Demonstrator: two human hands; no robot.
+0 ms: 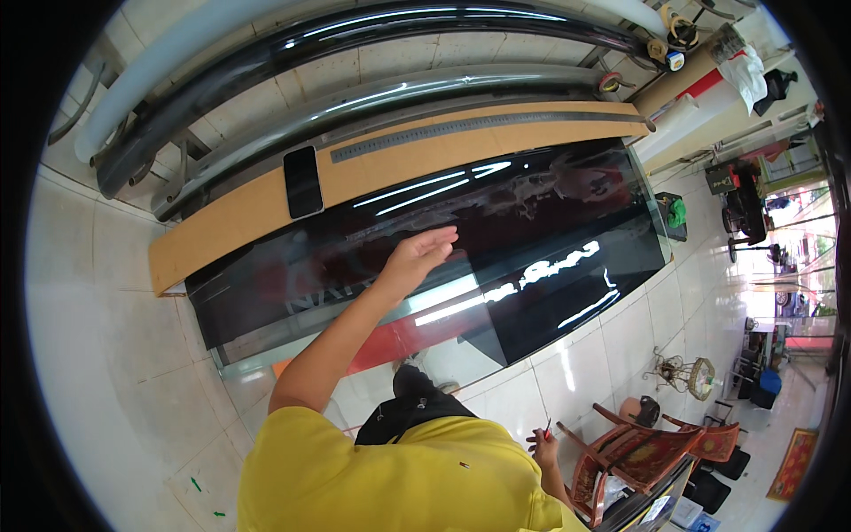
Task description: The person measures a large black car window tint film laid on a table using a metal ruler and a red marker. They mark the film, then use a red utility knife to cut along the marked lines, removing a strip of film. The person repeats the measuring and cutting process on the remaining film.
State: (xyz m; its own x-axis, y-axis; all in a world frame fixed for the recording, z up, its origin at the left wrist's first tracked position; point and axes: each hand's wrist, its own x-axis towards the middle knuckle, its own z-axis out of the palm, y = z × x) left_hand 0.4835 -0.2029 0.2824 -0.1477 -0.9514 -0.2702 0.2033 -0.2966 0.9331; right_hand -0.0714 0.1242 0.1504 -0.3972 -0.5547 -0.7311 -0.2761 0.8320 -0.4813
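Note:
My left hand (420, 258) is stretched over the glass-topped table, fingers extended and nothing in them. Below it lies a sheet of dark glossy film (567, 257), wrinkled toward its far right part. The film stops partway along the near side, where bare glass (443, 355) shows through. My right hand (544, 449) hangs low at my right side, away from the table, closed around a small red tool with a thin dark tip. Its exact kind is too small to make out.
A brown cardboard strip (239, 208) runs along the table's far edge, bearing a black phone (303, 182) and a long metal ruler (425, 133). Beyond it, long film rolls (381, 34) rest on wall racks. Wooden chairs (634, 452) stand at my right, near an ornate small stand (683, 372).

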